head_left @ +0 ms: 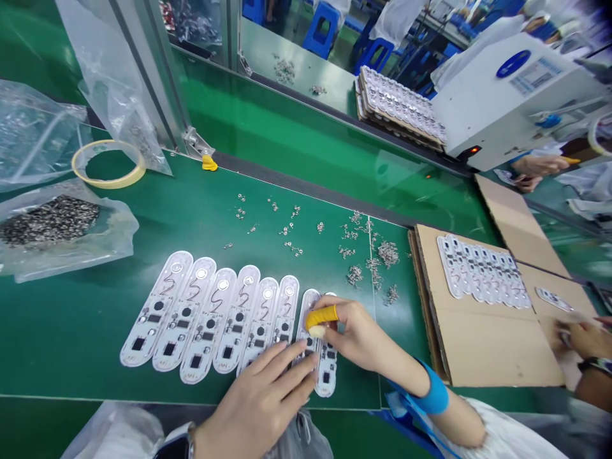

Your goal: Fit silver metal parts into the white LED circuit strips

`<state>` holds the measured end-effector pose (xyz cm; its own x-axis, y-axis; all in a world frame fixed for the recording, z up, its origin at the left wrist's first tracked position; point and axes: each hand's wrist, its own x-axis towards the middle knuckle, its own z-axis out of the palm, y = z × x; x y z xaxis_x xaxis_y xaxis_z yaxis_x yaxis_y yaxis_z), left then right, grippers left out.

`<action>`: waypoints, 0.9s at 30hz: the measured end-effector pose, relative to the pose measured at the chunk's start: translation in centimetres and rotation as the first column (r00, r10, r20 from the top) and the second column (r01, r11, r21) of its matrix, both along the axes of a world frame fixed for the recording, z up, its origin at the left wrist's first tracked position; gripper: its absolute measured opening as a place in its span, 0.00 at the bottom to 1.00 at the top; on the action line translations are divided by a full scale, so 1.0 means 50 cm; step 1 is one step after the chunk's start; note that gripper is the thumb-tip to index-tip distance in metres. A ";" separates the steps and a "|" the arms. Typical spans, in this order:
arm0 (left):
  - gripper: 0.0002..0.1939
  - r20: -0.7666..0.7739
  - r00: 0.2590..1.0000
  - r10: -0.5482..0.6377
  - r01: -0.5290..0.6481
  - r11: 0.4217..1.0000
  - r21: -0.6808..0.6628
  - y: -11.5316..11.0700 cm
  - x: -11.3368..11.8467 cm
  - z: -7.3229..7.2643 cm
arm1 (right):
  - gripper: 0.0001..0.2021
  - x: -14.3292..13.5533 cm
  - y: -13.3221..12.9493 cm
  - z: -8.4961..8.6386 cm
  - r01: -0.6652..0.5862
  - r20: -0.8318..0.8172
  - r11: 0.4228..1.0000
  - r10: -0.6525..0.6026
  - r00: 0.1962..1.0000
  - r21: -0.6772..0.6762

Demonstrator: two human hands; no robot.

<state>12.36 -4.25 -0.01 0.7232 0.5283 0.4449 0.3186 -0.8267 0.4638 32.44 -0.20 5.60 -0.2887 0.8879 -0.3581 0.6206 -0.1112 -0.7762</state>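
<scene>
White oblong circuit boards [229,319], black comps, side-by-side row.

Our left hand [268,395] lies flat on the row of white oblong circuit boards [224,319]; our right hand [349,335], wearing a yellow finger cot [321,315], pinches at one board on the green counter [71,319].

Glossy white boards [210,315], perhaps plastic

No text can be read anywhere in this view. The white machine [516,95] at the upper right carries a blue oval badge [513,63] and a pale label [535,75] with lines of print, but both are too small and blurred to make out. The white circuit boards [210,315] on the green table [71,319] show only dark components and traces, no legible markings.
</scene>
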 end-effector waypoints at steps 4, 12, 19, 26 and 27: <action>0.13 -0.032 0.999 -0.027 0.027 1.000 0.014 0.003 -0.002 0.007 | 0.11 -0.009 0.003 -0.002 -0.001 0.049 1.000 0.000 0.999 0.012; 0.17 -0.110 0.992 -0.059 0.068 0.995 0.078 0.016 -0.010 0.013 | 0.07 0.060 0.016 0.017 0.033 0.156 0.966 -0.076 0.985 0.258; 0.29 -0.220 0.967 -0.130 0.168 0.972 0.164 0.022 -0.017 0.014 | 0.04 0.243 0.080 -0.008 0.043 0.643 0.914 -0.317 0.697 0.403; 0.31 -0.199 0.971 -0.131 0.166 0.972 0.168 0.031 -0.010 0.022 | 0.05 0.236 0.100 -0.040 0.109 0.546 0.920 -0.315 0.776 0.376; 0.31 -0.205 0.970 -0.130 0.167 0.971 0.174 0.032 -0.010 0.023 | 0.07 0.236 0.097 -0.041 0.132 0.521 0.917 -0.328 0.788 0.377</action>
<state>11.88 -2.65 1.13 0.8682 0.3286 0.3717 0.2531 -0.9378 0.2376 44.23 4.65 3.54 0.1055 0.9904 -0.0895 0.9410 -0.1285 -0.3129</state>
